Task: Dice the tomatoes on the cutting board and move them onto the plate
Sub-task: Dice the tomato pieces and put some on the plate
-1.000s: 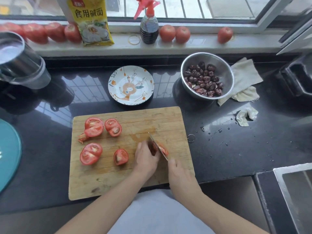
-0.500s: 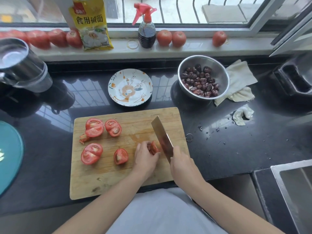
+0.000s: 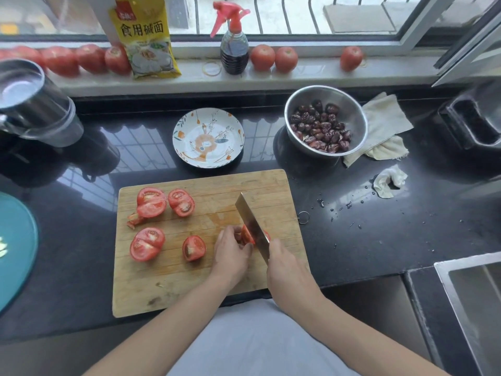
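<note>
Change since half a second ago: the cleaver [image 3: 250, 226] has come down from above the wood into the tomato piece [image 3: 247, 235]; the left hand [image 3: 231, 252] has stayed on that piece; the other cut tomatoes lie where they lay
One second ago: the blade was also low, at the same piece
Left grip: fingers curled over the tomato piece, pinning it to the cutting board [image 3: 211, 283]
Right grip: the right hand [image 3: 284, 267] is clenched round the cleaver's handle, which the hand itself hides
Cleaver: blade tilted, its flat side turned up and right, edge in the red flesh just beside the left fingertips
Cut tomatoes: two pairs of halves [image 3: 160, 202] at the board's far left, one pair [image 3: 147, 243] nearer, a single wedge [image 3: 193, 248] just left of the left hand
Plate [image 3: 233, 126]: patterned, on the dark surface [image 3: 379, 234] just beyond the board, no tomato on it
Writing: the yellow packet [image 3: 143, 36] on the windowsill reads 食用碱面; its small red logo is too blurred to read
Also there: a spray bottle [image 3: 234, 47], whole tomatoes [image 3: 273, 58] along the sill, a steel bowl [image 3: 352, 109] of dark red fruit
</note>
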Available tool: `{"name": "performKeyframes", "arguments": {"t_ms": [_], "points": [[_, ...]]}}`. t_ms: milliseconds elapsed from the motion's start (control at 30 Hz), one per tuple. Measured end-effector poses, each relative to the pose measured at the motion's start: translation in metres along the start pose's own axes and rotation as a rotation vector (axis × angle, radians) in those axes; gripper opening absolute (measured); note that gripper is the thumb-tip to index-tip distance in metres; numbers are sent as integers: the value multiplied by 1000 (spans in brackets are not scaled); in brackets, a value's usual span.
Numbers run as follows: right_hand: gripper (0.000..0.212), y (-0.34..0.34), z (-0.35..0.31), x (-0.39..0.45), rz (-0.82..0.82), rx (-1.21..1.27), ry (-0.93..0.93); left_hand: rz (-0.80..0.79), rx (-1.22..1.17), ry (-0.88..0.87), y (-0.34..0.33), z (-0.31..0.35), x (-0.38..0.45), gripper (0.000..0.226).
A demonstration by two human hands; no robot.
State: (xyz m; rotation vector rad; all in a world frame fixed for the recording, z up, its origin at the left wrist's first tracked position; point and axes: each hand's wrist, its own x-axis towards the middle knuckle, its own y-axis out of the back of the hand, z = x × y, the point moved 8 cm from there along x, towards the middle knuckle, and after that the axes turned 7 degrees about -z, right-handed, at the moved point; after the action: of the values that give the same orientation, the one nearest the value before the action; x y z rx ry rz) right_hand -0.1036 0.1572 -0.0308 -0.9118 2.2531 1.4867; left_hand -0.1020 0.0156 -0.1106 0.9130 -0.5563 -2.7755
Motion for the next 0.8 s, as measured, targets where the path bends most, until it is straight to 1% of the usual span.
{"name": "performKeyframes", "arguments": {"t_ms": [133, 300, 500, 633, 800], "points": [[24, 2, -5, 0, 3, -19, 1, -14, 17, 10, 0, -1, 3, 39], [26, 1, -8, 8, -19, -32, -24, -14, 47, 0, 0, 1, 8, 30], [23, 2, -8, 12, -5, -6, -1, -6, 70, 4, 0, 0, 8, 31], [22, 2, -1, -2, -37, 4, 18, -5, 73, -4, -2, -1, 8, 31], [28, 0, 10, -22, -74, -107, 4, 6, 91, -18, -3, -2, 7, 28]]}}
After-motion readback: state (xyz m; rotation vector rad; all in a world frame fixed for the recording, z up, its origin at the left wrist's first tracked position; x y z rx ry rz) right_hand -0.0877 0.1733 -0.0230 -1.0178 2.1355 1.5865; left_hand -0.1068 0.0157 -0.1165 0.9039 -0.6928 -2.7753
